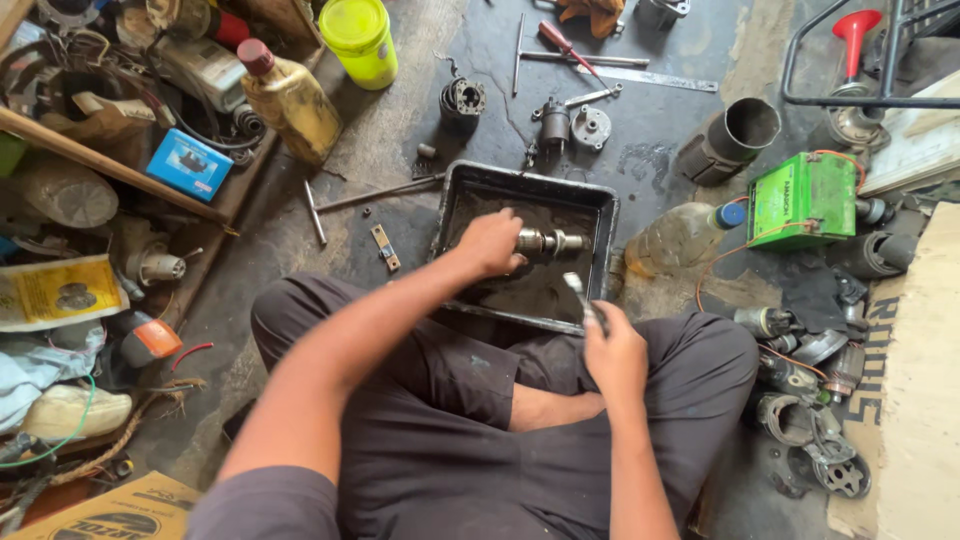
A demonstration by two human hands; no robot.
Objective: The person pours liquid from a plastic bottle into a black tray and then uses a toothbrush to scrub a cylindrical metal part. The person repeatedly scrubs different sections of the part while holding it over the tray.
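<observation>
One metal shaft assembly (548,242), cylindrical with a stepped end, lies level inside one black rectangular tray (600,215) on the floor (400,140), directly ahead of the seated person's crossed legs. The left hand (490,244) is closed around the near end of this shaft, fingers wrapped over it. The right hand (612,348) is closed on one slim metal tool (577,293), whose tip angles up over the tray's near edge, just below the shaft and apart from it.

Beyond the left hand, past the tray's far rim, stand one small dark motor housing (461,101) and two small round metal parts (575,125). One red-handled screwdriver (567,49) and one flat steel rule (650,78) lie farther out.

Containers and packages:
- One clear plastic bottle with a blue cap (688,235), lying just right of the tray, above the right hand.
- One green box-shaped battery (802,201) with an orange wire, right of that bottle.
- One yellow-green lidded tub (360,38), well beyond the left hand.
- One tan oil bottle with a dark red cap (290,100), left of the tub.
- One small blue rectangular box (188,164), far left of the left hand.
- One yellow printed packet (60,292), at the far left edge.
- One cardboard carton (115,512), near the left elbow.
</observation>
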